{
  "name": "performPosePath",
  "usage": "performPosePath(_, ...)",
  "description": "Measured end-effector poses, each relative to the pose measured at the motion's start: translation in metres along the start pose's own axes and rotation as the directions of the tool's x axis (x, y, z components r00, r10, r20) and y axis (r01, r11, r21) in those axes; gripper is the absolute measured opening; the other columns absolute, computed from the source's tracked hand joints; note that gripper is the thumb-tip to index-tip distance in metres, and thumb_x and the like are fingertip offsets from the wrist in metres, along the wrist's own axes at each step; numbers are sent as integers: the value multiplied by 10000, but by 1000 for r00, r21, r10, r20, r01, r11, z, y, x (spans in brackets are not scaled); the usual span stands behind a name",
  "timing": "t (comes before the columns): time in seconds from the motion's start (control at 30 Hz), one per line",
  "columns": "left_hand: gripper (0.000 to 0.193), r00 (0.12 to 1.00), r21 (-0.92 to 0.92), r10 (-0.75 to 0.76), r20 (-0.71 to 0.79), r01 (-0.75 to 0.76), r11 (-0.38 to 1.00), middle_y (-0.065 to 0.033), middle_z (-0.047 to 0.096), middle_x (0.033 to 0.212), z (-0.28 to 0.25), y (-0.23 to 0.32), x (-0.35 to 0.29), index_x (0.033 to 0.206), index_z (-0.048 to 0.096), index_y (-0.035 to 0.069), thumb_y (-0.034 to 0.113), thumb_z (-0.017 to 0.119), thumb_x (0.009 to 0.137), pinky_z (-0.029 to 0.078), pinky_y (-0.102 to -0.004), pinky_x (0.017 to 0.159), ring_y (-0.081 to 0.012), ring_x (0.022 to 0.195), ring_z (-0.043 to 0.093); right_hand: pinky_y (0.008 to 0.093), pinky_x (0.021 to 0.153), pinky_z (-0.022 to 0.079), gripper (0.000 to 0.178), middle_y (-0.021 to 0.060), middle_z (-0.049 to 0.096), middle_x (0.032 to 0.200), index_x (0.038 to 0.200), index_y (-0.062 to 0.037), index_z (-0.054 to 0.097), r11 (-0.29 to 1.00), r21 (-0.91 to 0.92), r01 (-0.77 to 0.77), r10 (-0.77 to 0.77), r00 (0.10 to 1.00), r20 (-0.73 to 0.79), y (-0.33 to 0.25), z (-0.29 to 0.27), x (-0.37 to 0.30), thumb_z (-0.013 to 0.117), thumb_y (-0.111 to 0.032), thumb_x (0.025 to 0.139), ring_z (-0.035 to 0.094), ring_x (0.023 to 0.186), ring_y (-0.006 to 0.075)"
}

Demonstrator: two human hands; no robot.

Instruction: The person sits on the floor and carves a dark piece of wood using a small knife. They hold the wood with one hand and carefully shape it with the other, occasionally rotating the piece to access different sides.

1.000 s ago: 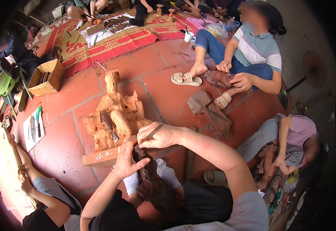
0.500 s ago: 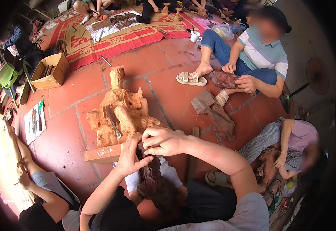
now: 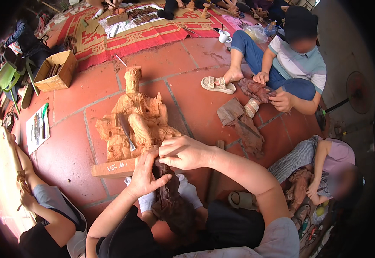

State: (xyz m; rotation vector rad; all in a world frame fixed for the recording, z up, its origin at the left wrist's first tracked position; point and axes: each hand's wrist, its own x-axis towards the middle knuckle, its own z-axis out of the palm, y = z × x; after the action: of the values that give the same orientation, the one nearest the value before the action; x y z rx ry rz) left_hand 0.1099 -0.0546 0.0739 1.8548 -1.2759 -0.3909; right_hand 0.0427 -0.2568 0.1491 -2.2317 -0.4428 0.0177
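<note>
A dark brown wood carving (image 3: 170, 200) stands between my knees, its lower end in my lap. My left hand (image 3: 146, 175) is wrapped round its upper end, thumb across the front. My right hand (image 3: 183, 151) is closed in a pinch at the very top of the carving; whatever it holds is hidden by the fingers. Just beyond my hands a pale wood carving of a seated figure (image 3: 138, 122) stands on a block base (image 3: 114, 168). A flat-bladed chisel (image 3: 126, 131) with a dark handle leans on that figure.
At right a person (image 3: 301, 64) holds a reddish-brown carving (image 3: 256, 89); another (image 3: 338, 161) sits lower right. A person's arm (image 3: 54, 219) works at lower left. A cardboard box (image 3: 62, 71), a sheet with tools (image 3: 37, 129) and a red-and-tan mat (image 3: 105, 51) lie around. A fan (image 3: 357, 92) stands far right.
The view has shifted slightly. My right hand has moved a little upward along the carving's top, while my left hand keeps its hold. The person at right has bent the head down.
</note>
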Motion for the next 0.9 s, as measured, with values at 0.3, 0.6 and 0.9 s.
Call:
performPosePath(0.3, 760, 1000, 7, 2, 12, -2, 1000, -203, 501, 1243, 0, 2, -1, 1320, 423, 15, 382, 748, 739, 388, -479, 974, -391, 1147, 480, 432, 666, 475, 113, 128, 546, 764, 792, -44, 566, 998, -54, 36, -44, 987, -155, -5, 17, -2, 597, -134, 852, 586, 738, 327)
performPosePath(0.6, 745, 1000, 14, 25, -17, -25, 1000, -198, 503, 1244, 1, -1, 0, 1302, 432, 23, 416, 736, 746, 382, -461, 961, -376, 1134, 494, 401, 687, 488, 114, 98, 548, 814, 817, -58, 611, 995, -93, 44, -55, 991, -120, -6, 21, -6, 665, -157, 836, 595, 770, 305)
performPosePath(0.9, 769, 998, 25, 52, -40, -51, 998, -206, 495, 1269, 3, -3, -1, 1316, 435, 22, 431, 734, 739, 377, -466, 981, -387, 1167, 485, 377, 703, 486, 115, 71, 546, 794, 838, -72, 630, 987, -137, 85, -104, 985, -139, -5, 21, -5, 668, -181, 841, 588, 780, 262)
